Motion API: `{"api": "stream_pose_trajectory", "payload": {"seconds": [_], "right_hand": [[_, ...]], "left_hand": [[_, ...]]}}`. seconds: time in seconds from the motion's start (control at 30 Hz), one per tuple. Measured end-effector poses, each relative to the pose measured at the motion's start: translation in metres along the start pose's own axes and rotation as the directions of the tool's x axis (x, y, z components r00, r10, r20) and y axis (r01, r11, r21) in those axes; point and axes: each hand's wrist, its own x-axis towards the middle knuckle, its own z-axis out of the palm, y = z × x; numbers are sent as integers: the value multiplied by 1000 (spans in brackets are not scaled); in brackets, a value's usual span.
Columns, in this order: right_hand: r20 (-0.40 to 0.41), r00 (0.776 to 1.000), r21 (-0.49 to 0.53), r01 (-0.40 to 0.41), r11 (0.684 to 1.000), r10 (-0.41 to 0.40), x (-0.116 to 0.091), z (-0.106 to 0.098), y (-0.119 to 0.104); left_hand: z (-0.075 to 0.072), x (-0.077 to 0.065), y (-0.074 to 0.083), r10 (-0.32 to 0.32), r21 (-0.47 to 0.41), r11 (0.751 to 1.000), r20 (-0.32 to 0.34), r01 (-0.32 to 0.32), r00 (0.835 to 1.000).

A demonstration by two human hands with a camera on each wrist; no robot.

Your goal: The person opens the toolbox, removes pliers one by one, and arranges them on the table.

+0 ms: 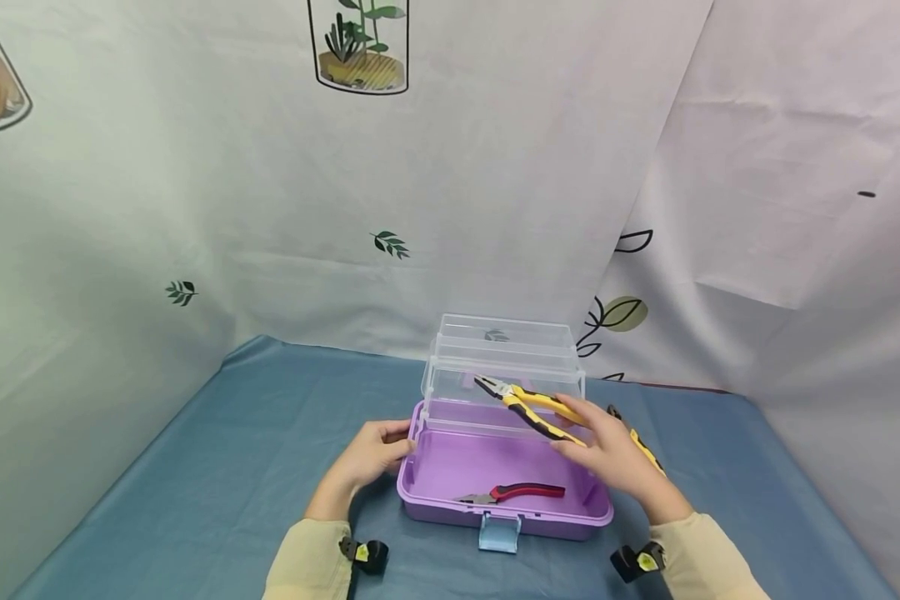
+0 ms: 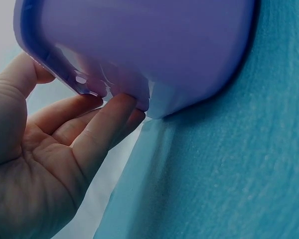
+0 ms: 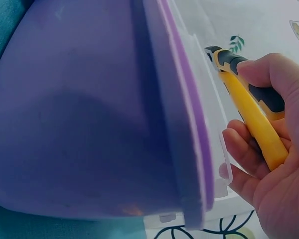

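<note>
A purple toolbox (image 1: 457,457) with its clear lid (image 1: 506,342) raised sits on the blue cloth. My left hand (image 1: 372,457) grips the box's left side, thumb at the rim and fingers against the outer wall (image 2: 154,50). Above the box's right part, my right hand (image 1: 607,442) holds yellow-and-black combination pliers (image 1: 528,402) by the handles, which are spread apart. Their metal head points left, in front of the lid. Red-and-black pliers (image 1: 528,491) with pointed jaws lie inside the box near its front wall. In the right wrist view, the yellow handle (image 3: 261,127) crosses the palm.
Another yellow-and-black tool (image 1: 645,448) lies on the cloth right of the box, partly hidden by the right hand. A light-blue latch (image 1: 499,533) hangs down at the box's front. A white patterned curtain (image 1: 300,275) stands behind the blue cloth (image 1: 300,400).
</note>
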Motion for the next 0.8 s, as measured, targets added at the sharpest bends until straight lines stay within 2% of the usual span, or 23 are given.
{"api": "stream_pose_trajectory", "payload": {"seconds": [0.33, 0.8], "right_hand": [[-106, 994, -39, 36, 999, -40, -4, 0, 2], [-158, 987, 30, -1, 1000, 6, -14, 1, 6]], "left_hand": [[-1, 1, 1, -6, 4, 1000, -10, 6, 1000], [0, 0, 0, -1, -15, 1000, 5, 2, 1000]]}}
